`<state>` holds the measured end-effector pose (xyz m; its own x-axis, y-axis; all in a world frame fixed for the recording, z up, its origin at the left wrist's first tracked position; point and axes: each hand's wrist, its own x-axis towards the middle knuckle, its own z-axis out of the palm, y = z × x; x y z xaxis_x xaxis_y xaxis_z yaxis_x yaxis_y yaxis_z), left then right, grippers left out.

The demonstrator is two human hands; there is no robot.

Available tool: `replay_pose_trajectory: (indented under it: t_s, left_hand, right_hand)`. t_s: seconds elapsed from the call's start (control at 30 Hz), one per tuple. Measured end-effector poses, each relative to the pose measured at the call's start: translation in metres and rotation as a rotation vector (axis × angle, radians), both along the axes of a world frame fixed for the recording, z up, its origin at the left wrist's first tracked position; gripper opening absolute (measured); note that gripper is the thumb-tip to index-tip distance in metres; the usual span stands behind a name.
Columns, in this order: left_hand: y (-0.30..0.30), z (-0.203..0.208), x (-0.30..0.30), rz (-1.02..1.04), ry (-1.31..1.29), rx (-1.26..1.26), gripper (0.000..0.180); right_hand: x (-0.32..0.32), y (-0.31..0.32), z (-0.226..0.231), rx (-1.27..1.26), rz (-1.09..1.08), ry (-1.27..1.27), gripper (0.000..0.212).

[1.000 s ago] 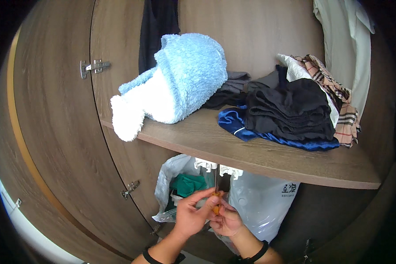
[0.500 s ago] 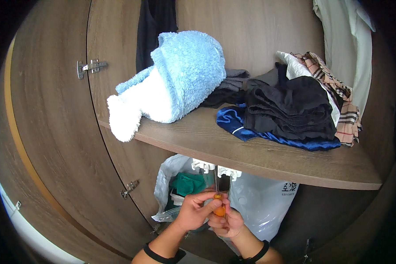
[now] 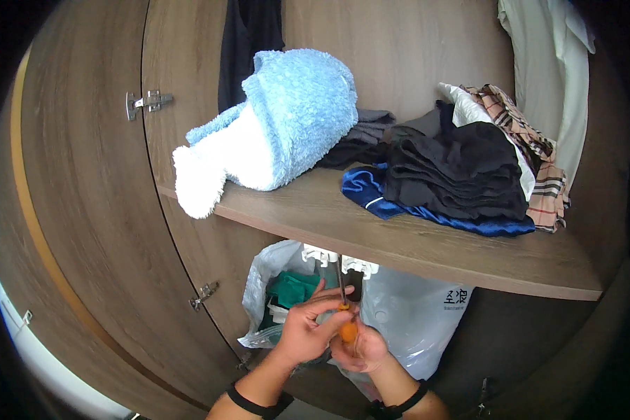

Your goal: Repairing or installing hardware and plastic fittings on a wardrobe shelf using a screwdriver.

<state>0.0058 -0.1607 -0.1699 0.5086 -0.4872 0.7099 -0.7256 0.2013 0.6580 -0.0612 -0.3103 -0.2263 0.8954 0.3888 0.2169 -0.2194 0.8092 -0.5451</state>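
1. Wood-grain wardrobe: a curved-looking shelf board (image 3: 287, 210) crosses the middle, with a tall door (image 3: 84, 175) at left, joined by metal hinges (image 3: 148, 102).
2. On the shelf, at left, a fluffy blue-and-white fleece bundle (image 3: 304, 115) lies with its white end over the front edge.
3. To its right, folded black clothes (image 3: 458, 175) rest on a shiny blue satin garment (image 3: 437, 219); a plaid garment (image 3: 547, 199) lies beside them.
4. A pale garment (image 3: 549, 84) hangs at right, a dark one (image 3: 248, 56) at left.
5. Under the shelf's front edge sit two white plastic fittings (image 3: 359, 267); the orange-handled screwdriver (image 3: 348, 332) stands below, its shaft rising between them.
6. The left hand (image 3: 306, 332) pinches the top of the handle between thumb and forefinger, other fingers extended; the right hand (image 3: 367, 350) curls around its lower part.
7. Behind the hands, a clear bag (image 3: 261, 280) holds green cloth (image 3: 292, 287); a greyish plastic bag (image 3: 416, 322) stands right.
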Motion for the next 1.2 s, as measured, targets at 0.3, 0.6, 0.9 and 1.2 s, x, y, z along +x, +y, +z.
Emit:
replay_pose_trajectory:
  t_s: [0.3,0.6,0.9,1.2]
  left_hand:
    - [0.0,0.006,-0.026,0.224,0.24,0.07,0.016]
    - [0.003,0.006,-0.016,0.12,0.134,-0.006,0.019]
    - [0.004,0.013,-0.02,0.278,0.143,0.024,0.018]
    - [0.011,0.006,-0.01,0.021,0.272,-0.021,0.021]
  right_hand:
    - [0.011,0.038,-0.017,-0.226,-0.508,-0.283,0.043]
    - [0.025,-0.001,-0.024,-0.045,0.087,-0.101,0.036]
    - [0.018,0.039,-0.015,-0.089,-0.533,-0.297,0.032]
    - [0.032,0.0,-0.033,0.098,0.085,-0.107,0.035]
